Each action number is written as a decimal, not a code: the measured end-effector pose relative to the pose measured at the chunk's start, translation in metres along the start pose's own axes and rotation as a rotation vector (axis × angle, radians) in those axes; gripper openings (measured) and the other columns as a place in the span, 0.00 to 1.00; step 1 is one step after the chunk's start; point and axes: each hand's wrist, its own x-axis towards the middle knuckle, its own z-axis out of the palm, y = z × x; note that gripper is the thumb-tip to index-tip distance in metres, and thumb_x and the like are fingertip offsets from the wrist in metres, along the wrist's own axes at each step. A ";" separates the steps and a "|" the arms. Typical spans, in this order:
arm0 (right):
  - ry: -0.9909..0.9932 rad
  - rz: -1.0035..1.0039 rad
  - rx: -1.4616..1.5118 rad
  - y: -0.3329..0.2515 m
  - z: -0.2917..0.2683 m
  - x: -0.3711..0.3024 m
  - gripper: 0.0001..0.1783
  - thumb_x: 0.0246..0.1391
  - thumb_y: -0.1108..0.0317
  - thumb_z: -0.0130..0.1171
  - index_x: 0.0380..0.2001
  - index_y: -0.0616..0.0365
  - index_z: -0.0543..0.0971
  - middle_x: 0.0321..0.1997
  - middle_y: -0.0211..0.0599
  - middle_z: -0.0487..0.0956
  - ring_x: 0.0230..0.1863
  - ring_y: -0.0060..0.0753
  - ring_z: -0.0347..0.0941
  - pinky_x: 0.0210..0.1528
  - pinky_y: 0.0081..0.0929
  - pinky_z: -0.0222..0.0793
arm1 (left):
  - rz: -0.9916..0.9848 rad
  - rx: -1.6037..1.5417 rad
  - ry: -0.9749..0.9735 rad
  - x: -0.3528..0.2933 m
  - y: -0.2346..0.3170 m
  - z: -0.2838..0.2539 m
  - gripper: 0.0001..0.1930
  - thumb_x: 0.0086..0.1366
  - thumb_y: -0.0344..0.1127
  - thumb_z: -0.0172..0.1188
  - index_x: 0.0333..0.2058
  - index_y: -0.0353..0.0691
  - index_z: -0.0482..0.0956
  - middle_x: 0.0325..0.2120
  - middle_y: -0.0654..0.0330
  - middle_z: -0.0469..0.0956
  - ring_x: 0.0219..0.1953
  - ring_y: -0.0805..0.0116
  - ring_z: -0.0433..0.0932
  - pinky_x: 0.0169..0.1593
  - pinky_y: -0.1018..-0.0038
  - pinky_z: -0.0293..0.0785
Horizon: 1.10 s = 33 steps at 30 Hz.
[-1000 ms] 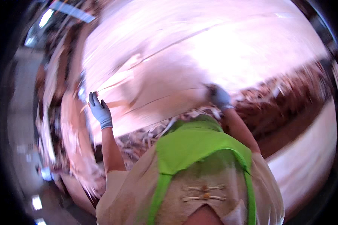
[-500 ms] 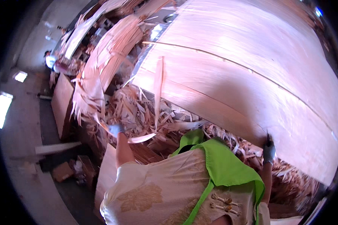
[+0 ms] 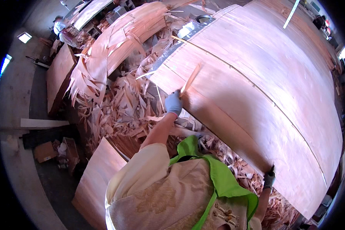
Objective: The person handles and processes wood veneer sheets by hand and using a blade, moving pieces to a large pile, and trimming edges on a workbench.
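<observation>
A broad, pale wood veneer sheet [image 3: 257, 88] covers the work surface in front of me. At its near left corner my left hand [image 3: 173, 103], in a light blue-grey glove, is closed around the lower end of a narrow veneer strip [image 3: 190, 78]. The strip slants up over the sheet. My right hand [image 3: 269, 179], in a darker grey glove, is closed at the sheet's near edge, farther right. A small dark tip shows above its fingers; what it belongs to is hidden. A thin light stick [image 3: 253, 84] lies across the sheet.
Torn veneer scraps [image 3: 119, 99] are heaped left of the sheet and below its near edge. Beyond them lies a bundle of veneer [image 3: 130, 34]. Boards [image 3: 59, 78] and a cardboard box [image 3: 45, 151] stand at the left. Another person [image 3: 60, 30] is at the far left.
My left hand has moved from above the scraps, up and right to the sheet's edge, and has taken hold of the narrow strip. My right hand stays at the near edge.
</observation>
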 end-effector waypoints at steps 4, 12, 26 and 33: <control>-0.070 0.255 0.247 -0.021 0.003 0.002 0.04 0.44 0.70 0.53 0.25 0.58 0.71 0.15 0.29 0.69 0.09 0.22 0.60 0.10 0.21 0.59 | 0.009 -0.501 0.580 0.021 -0.111 0.003 0.07 0.50 0.27 0.53 0.31 0.37 0.74 0.25 0.47 0.75 0.27 0.51 0.75 0.32 0.63 0.69; -0.114 0.373 0.256 -0.091 -0.018 -0.019 0.07 0.41 0.68 0.53 0.24 0.60 0.71 0.17 0.31 0.70 0.13 0.23 0.62 0.12 0.23 0.58 | -0.979 0.164 0.563 -0.037 -0.165 -0.109 0.50 0.43 0.57 0.66 0.60 0.48 0.49 0.59 0.53 0.56 0.54 0.54 0.67 0.49 0.56 0.68; 0.193 -0.090 0.257 -0.301 -0.078 0.136 0.11 0.54 0.64 0.56 0.32 0.62 0.77 0.16 0.25 0.70 0.18 0.14 0.58 0.20 0.19 0.55 | 0.192 -0.280 0.746 0.077 0.014 -0.099 0.32 0.55 0.37 0.60 0.58 0.38 0.60 0.60 0.41 0.52 0.60 0.44 0.56 0.59 0.59 0.57; 0.424 -0.485 0.402 -0.480 -0.072 0.312 0.17 0.54 0.60 0.56 0.43 0.60 0.75 0.19 0.24 0.69 0.11 0.14 0.56 0.12 0.17 0.52 | 0.609 -0.573 0.617 0.104 0.113 -0.154 0.27 0.57 0.25 0.55 0.57 0.39 0.62 0.62 0.48 0.53 0.63 0.49 0.54 0.62 0.63 0.53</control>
